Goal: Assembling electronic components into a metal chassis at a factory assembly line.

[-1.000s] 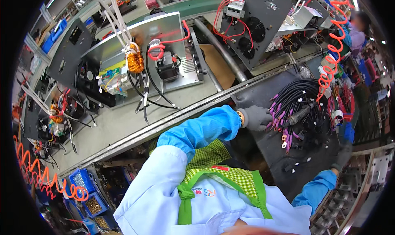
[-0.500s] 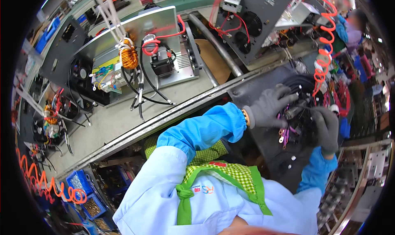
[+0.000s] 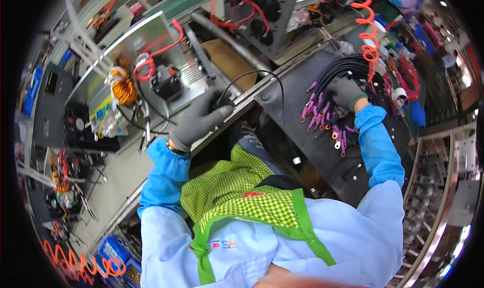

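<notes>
Gray-gloved left hand (image 3: 199,120) is holding a thin, curved black cable (image 3: 268,71); gray-gloved right hand (image 3: 345,92) is touching a purple-tipped black cable bundle (image 3: 348,65) lying on the dark desk (image 3: 334,174), its grip being unclear.

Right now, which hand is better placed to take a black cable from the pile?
Probably the right hand: it is at the pile of black cables. The left hand is well apart from the pile and holds a single cable.
</notes>
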`<state>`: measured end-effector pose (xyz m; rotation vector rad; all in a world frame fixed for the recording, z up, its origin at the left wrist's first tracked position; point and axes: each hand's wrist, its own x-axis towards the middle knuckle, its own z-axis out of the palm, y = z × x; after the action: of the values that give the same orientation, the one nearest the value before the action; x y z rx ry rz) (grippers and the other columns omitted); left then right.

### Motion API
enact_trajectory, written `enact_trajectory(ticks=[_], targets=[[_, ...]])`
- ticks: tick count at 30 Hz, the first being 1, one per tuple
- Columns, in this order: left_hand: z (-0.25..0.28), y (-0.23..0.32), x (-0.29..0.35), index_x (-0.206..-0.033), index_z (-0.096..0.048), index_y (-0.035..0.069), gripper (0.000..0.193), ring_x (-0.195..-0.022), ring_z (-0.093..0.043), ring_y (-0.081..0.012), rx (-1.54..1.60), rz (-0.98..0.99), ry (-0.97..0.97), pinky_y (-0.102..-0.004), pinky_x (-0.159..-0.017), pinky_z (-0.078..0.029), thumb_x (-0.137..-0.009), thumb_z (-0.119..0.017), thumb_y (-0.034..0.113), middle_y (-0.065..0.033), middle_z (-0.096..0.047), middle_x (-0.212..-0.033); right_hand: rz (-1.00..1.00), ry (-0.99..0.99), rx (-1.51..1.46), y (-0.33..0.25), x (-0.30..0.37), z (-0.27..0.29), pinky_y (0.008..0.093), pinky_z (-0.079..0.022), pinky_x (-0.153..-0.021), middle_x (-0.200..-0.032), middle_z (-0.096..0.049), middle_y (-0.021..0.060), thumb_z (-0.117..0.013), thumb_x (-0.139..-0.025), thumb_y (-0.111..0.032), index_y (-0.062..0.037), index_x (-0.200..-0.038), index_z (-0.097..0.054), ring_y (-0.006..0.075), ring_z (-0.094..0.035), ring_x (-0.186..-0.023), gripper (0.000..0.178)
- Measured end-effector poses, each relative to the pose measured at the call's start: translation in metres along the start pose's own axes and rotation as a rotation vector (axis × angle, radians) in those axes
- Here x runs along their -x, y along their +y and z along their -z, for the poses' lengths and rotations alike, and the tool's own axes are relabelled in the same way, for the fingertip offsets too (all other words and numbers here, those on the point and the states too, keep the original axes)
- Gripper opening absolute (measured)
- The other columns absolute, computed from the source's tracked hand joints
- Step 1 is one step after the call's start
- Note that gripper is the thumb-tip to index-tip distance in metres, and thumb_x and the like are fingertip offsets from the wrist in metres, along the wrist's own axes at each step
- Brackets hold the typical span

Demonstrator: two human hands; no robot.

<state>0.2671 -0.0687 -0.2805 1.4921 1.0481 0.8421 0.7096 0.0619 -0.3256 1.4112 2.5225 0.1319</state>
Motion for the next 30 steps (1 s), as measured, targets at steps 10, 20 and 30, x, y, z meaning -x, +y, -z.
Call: enact_trajectory(ticks=[10,20,30], targets=[[0.025,-0.033,0.026,-0.131,-0.043,0.004,0.052,-0.084,-0.053,-0.0099,0.392,0.185,0.053,-0.0239,-0.073,-0.046,-0.086,-0.064,0.018,-0.0028,-0.052,-0.099,-0.044,0.519,-0.565,0.063,0.005,-0.021,0.0375,-0.046,-0.086,-0.104,-0.064,0.0143,-0.058,-0.088,-0.015,-0.0028,-0.11,-0.061,0.0294,-0.061,-0.094,0.025],[0.008,-0.03,0.027,-0.128,-0.045,0.004,0.053,-0.089,-0.052,-0.011,0.081,-0.101,0.542,-0.0265,-0.078,-0.049,-0.081,-0.069,0.013,-0.0041,-0.051,-0.106,0.574,0.699,-0.691,-0.175,-0.024,0.152,0.0365,-0.048,-0.072,-0.094,-0.062,0.0176,-0.048,-0.095,-0.018,0.0006,-0.11,-0.059,0.0323,-0.062,-0.087,0.026],[0.011,-0.034,0.074,-0.129,-0.045,0.003,0.058,-0.091,-0.056,-0.0099,-0.261,-0.323,0.996,-0.0243,-0.079,-0.049,-0.079,-0.073,0.008,-0.005,-0.054,-0.107,0.483,0.391,-0.767,-0.233,-0.02,0.129,0.0417,-0.044,-0.058,-0.073,-0.058,0.0146,-0.053,-0.092,-0.021,-0.0034,-0.09,-0.06,0.0358,-0.058,-0.066,0.019]])
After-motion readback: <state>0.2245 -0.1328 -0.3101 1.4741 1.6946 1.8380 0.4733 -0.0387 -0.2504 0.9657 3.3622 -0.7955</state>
